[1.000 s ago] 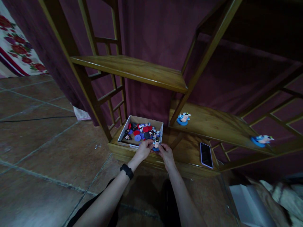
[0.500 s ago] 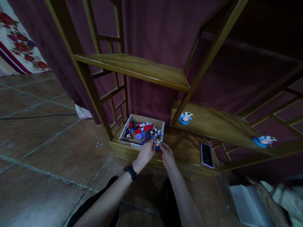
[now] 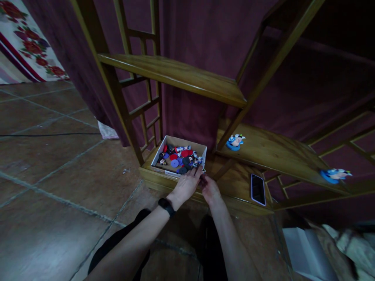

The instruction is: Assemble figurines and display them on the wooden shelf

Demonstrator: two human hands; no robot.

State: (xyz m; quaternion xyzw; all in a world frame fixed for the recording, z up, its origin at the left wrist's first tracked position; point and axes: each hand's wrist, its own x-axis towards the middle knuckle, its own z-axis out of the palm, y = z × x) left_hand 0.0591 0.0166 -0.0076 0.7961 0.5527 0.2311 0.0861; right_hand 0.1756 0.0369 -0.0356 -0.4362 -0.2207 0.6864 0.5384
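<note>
My left hand [image 3: 188,182], with a black band on its wrist, is at the near right corner of a shallow cardboard box [image 3: 158,168]. Close against it is my right hand [image 3: 210,190], its fingers curled. Between them they hold a small figurine [image 3: 204,171], almost wholly hidden by the fingers; only a pale bit shows. Inside the box lie several small figurines [image 3: 183,148], along with round bases: purple discs [image 3: 174,163], red discs [image 3: 173,157] and dark grey discs [image 3: 183,170].
The box stands on the low board of a wooden shelf [image 3: 172,76]. Two figurines on blue bases, one nearer [image 3: 235,142] and one farther right [image 3: 334,175], stand on the raised right shelf. A phone [image 3: 258,189] lies below it. A white open carton [image 3: 306,249] is at lower right.
Both hands have turned and drawn closer together, so the figurine with the blue base, visible between them before, is now mostly covered. The view has shifted slightly.
</note>
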